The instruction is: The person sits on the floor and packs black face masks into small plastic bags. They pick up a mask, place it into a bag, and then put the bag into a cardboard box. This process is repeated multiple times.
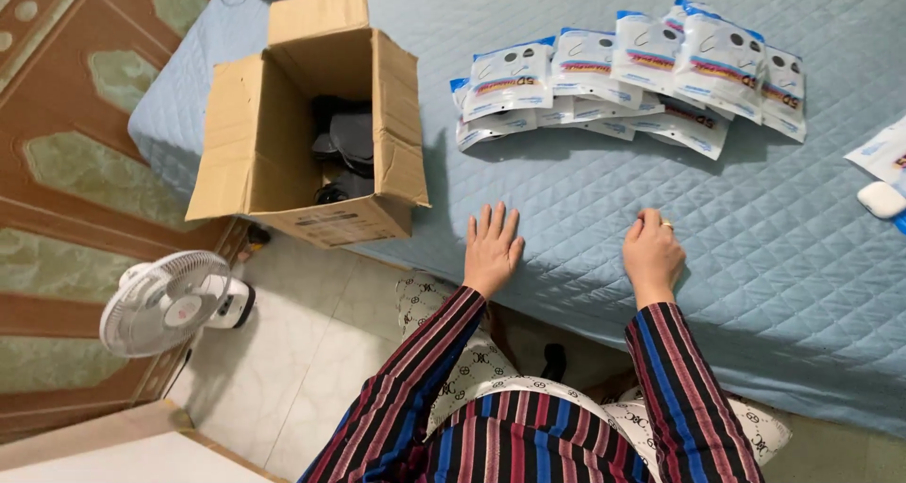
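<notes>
Your left hand [493, 245] lies flat on the pale blue quilted bed cover [585, 200], palm down, fingers straight and slightly apart, holding nothing. Your right hand [651, 252] rests on the same cover just to the right of it, fingers curled together into a loose fist with a ring showing on one finger; nothing is gripped in it that you can see. Both hands sit near the bed's front edge. Farther up the cover from your hands lies a fanned row of white and blue plastic packets [632, 77], overlapping one another, well apart from both hands. Left of that row stands an open brown cardboard box [311, 134] at the bed's corner, with dark items inside. Down on the tiled floor below the box stands a small white electric fan [170, 299].
</notes>
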